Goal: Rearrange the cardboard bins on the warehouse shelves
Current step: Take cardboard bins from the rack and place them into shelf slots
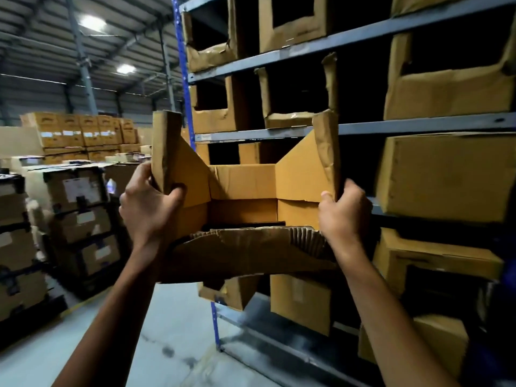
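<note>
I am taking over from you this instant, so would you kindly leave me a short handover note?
Left hand: grips the left side wall of the held bin.
Right hand: grips its right side wall.
The held bin: in the air before the shelves, open front towards you, front lip crumpled, nothing visible inside.
Other bins: sit on the shelves, several torn.
Done: nothing can be judged finished.
Left: set the held bin into a slot; which one, I cannot tell.

Your single head camera faces forward, close to the tall grey steel shelf rack [418,124], which fills your right.
</note>
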The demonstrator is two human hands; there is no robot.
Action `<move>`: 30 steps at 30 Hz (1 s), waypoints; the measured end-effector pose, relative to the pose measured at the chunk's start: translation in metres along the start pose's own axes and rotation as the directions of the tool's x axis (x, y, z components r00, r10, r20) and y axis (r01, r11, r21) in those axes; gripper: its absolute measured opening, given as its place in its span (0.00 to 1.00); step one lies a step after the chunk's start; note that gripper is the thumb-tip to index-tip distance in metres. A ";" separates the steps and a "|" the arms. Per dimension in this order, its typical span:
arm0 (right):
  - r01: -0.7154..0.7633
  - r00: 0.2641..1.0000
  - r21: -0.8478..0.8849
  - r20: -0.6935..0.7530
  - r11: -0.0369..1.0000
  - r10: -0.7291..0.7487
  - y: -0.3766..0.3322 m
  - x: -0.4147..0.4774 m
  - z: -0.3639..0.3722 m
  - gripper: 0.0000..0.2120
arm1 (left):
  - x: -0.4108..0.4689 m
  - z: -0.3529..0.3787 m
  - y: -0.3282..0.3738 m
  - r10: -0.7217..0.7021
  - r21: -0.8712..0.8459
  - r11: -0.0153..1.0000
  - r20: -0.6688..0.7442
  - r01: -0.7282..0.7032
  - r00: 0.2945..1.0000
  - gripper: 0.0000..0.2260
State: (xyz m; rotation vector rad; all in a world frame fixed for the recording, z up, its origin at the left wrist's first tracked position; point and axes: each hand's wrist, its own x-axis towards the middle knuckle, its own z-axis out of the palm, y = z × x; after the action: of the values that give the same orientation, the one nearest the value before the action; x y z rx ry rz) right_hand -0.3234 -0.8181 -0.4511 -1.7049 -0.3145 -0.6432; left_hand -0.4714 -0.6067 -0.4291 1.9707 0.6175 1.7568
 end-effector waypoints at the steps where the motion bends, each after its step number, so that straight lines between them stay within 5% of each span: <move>1: 0.003 1.000 -0.017 -0.023 1.000 -0.004 0.000 0.002 -0.009 0.10 | 0.000 0.005 0.004 0.025 -0.032 0.999 0.013 -0.025 1.000 0.28; 7: 0.009 0.990 -0.084 -0.141 0.996 -0.021 0.006 0.011 -0.042 0.09 | -0.008 0.030 0.023 0.158 -0.192 0.971 0.067 -0.142 0.985 0.31; 20: 0.003 0.930 -0.169 -0.363 0.986 -0.065 0.017 0.019 -0.074 0.07 | -0.016 0.081 0.032 0.133 -0.333 0.938 0.096 -0.094 0.986 0.25; 30: -0.007 0.917 -0.142 -0.396 0.990 -0.050 0.032 0.018 -0.058 0.05 | -0.016 0.109 0.008 0.173 -0.470 0.877 0.114 -0.100 0.978 0.27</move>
State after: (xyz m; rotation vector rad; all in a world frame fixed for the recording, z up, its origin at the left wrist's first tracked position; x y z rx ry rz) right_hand -0.3062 -0.8843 -0.4602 -1.6571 0.0033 -1.0303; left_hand -0.3643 -0.6253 -0.4487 1.8135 -0.0053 1.6210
